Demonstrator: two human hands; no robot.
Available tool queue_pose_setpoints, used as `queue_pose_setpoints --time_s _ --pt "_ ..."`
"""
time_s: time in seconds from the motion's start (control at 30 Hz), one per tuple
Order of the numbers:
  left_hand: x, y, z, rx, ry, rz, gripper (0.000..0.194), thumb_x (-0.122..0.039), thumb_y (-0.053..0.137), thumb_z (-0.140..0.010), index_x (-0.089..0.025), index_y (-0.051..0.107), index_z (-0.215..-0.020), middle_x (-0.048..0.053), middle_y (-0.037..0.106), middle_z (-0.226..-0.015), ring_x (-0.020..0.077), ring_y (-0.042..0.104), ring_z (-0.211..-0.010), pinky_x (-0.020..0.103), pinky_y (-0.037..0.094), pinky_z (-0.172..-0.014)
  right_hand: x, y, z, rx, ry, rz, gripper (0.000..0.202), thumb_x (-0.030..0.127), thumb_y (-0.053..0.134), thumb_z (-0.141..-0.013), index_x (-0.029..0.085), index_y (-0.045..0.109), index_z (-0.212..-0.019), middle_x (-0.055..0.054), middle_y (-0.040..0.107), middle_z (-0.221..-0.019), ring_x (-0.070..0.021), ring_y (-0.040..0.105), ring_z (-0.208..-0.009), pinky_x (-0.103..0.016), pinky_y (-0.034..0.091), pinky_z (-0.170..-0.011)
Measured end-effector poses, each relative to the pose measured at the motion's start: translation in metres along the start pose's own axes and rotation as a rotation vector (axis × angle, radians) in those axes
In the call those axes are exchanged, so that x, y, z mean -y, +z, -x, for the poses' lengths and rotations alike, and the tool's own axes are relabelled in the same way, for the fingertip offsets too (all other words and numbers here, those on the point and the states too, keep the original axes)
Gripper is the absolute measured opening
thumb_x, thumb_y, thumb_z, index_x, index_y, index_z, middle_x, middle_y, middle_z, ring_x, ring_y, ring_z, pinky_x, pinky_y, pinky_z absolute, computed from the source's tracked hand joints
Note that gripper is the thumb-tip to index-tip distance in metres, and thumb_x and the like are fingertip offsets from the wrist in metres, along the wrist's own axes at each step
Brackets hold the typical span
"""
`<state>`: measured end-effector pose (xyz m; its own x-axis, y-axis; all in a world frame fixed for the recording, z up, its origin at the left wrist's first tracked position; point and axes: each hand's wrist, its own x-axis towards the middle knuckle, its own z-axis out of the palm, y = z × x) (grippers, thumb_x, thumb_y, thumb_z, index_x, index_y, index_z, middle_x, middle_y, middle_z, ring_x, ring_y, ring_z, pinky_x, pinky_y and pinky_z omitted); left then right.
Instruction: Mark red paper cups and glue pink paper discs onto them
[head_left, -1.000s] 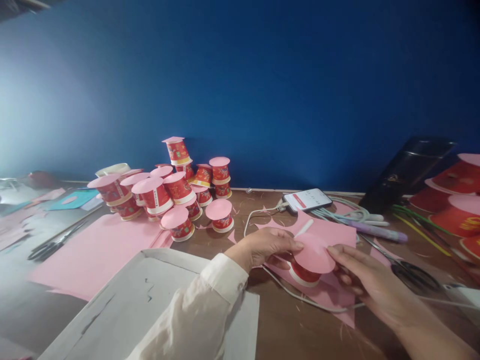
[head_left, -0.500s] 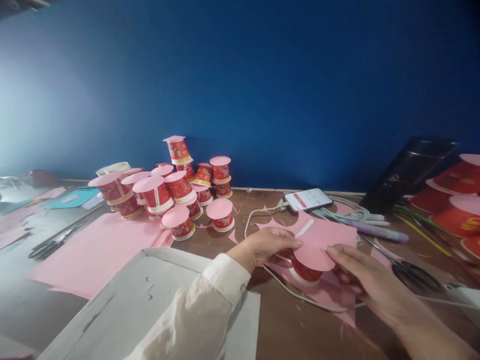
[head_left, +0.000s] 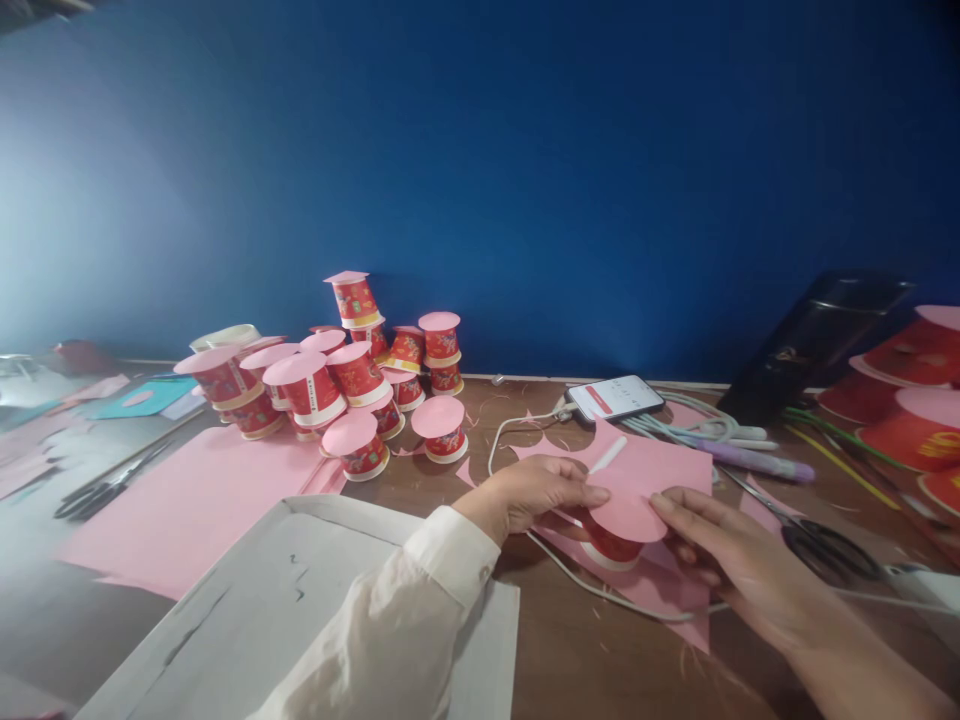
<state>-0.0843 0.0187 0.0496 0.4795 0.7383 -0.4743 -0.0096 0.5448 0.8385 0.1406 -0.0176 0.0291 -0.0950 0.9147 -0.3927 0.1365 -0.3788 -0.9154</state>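
Observation:
A pink paper disc [head_left: 626, 515] lies over the upturned base of a red paper cup [head_left: 611, 550] at the lower right of centre. My left hand [head_left: 544, 492] pinches the disc's left edge, thumb on top. At the disc's right edge, my right hand [head_left: 720, 540] grips it between thumb and fingers. Pink paper scraps [head_left: 682, 470] lie behind and under the cup, with a white stick-like piece [head_left: 608, 455] just behind the disc. Several red cups topped with pink discs [head_left: 439, 418] stand stacked left of centre.
A phone [head_left: 615, 397] with a white cable lies behind my hands. Scissors [head_left: 829, 550], a purple marker [head_left: 757, 463], a dark bottle [head_left: 817, 340] and more red cups [head_left: 922, 430] are at the right. Pink sheets [head_left: 195, 500] and a grey-white box lid [head_left: 277, 590] occupy the left.
My left thumb has slid slightly further right over the disc. My right fingertips have shifted slightly left along its edge. The cup and disc stay in nearly the same place.

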Motion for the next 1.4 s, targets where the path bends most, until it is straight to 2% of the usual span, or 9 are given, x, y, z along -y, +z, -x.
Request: queue_pose_setpoints --time_s 0.3,0.57,0.67,0.77,0.87,0.97,1.03,1.17,1.4 --pt "0.001 0.000 -0.002 0.010 -0.001 0.036 0.033 -0.024 0.089 -0.065 -0.015 0.059 -0.077 -0.002 0.062 -0.071 0.0110 0.062 -0.067 0.031 0.058 -0.072 0.000 0.002 0.001 -0.011 0.000 -0.013 0.051 0.066 0.074 -0.069 0.021 0.052 -0.079 0.005 0.043 -0.060 -0.0068 0.035 -0.054 -0.019 0.021 -0.046" --pt "0.001 0.001 -0.001 -0.013 0.011 0.026 0.037 -0.025 0.090 -0.063 -0.015 0.059 -0.082 -0.001 0.063 -0.074 0.0134 0.062 -0.074 0.036 0.058 -0.079 0.000 0.005 0.003 -0.067 -0.056 -0.025 0.049 0.064 0.076 -0.068 0.021 0.059 -0.084 0.004 0.048 -0.062 -0.0076 0.042 -0.055 -0.020 0.031 -0.047" --pt "0.002 0.001 -0.001 -0.049 0.065 -0.049 0.044 -0.030 0.091 -0.060 -0.015 0.061 -0.088 0.002 0.063 -0.085 0.0159 0.062 -0.083 0.038 0.057 -0.082 0.001 0.004 0.003 -0.146 -0.152 0.089 0.057 0.066 0.073 -0.069 0.023 0.065 -0.105 -0.001 0.062 -0.076 -0.0140 0.057 -0.067 -0.024 0.045 -0.056" --pt "0.000 0.001 0.000 -0.091 0.140 -0.153 0.061 -0.032 0.090 -0.061 -0.016 0.062 -0.112 0.010 0.062 -0.114 0.0196 0.063 -0.099 0.037 0.054 -0.089 0.001 0.000 0.001 -0.201 -0.305 0.246 0.066 0.066 0.069 -0.073 0.027 0.061 -0.125 -0.008 0.070 -0.112 -0.0248 0.066 -0.100 -0.031 0.056 -0.077" --pt "-0.004 0.002 0.003 -0.102 0.213 -0.294 0.070 -0.031 0.085 -0.068 -0.022 0.058 -0.132 0.013 0.057 -0.131 0.0231 0.059 -0.115 0.033 0.051 -0.091 -0.001 -0.002 -0.001 -0.200 -0.453 0.397 0.057 0.062 0.062 -0.081 0.031 0.062 -0.128 -0.007 0.063 -0.134 -0.0288 0.059 -0.123 -0.039 0.051 -0.099" --pt "-0.007 0.003 0.006 -0.069 0.283 -0.431 0.053 -0.031 0.079 -0.075 -0.025 0.066 -0.126 0.008 0.064 -0.121 0.0236 0.057 -0.117 0.030 0.049 -0.091 -0.003 -0.001 -0.002 -0.172 -0.588 0.524 0.046 0.057 0.050 -0.090 0.034 0.065 -0.126 -0.005 0.061 -0.137 -0.0283 0.055 -0.129 -0.045 0.043 -0.110" --pt "-0.007 0.003 0.007 -0.047 0.319 -0.474 0.045 -0.033 0.075 -0.078 -0.026 0.069 -0.122 0.005 0.068 -0.113 0.0228 0.060 -0.110 0.029 0.049 -0.089 -0.003 0.000 -0.002 -0.166 -0.642 0.569 0.043 0.054 0.044 -0.093 0.034 0.067 -0.125 -0.005 0.062 -0.135 -0.0279 0.053 -0.129 -0.048 0.040 -0.113" --pt "-0.007 0.002 0.006 -0.062 0.374 -0.544 0.043 -0.036 0.073 -0.079 -0.028 0.070 -0.122 0.003 0.071 -0.109 0.0224 0.063 -0.104 0.028 0.049 -0.086 -0.005 0.000 -0.004 -0.188 -0.675 0.596 0.043 0.052 0.043 -0.094 0.034 0.068 -0.123 -0.005 0.062 -0.133 -0.0284 0.054 -0.128 -0.051 0.040 -0.113" --pt "-0.008 0.000 0.010 -0.091 0.413 -0.684 0.043 -0.043 0.071 -0.082 -0.030 0.070 -0.123 0.004 0.065 -0.129 0.0242 0.056 -0.124 0.030 0.042 -0.102 -0.011 -0.001 -0.007 -0.217 -0.713 0.633 0.041 0.051 0.044 -0.094 0.035 0.069 -0.121 -0.006 0.063 -0.131 -0.0289 0.055 -0.126 -0.052 0.041 -0.111"
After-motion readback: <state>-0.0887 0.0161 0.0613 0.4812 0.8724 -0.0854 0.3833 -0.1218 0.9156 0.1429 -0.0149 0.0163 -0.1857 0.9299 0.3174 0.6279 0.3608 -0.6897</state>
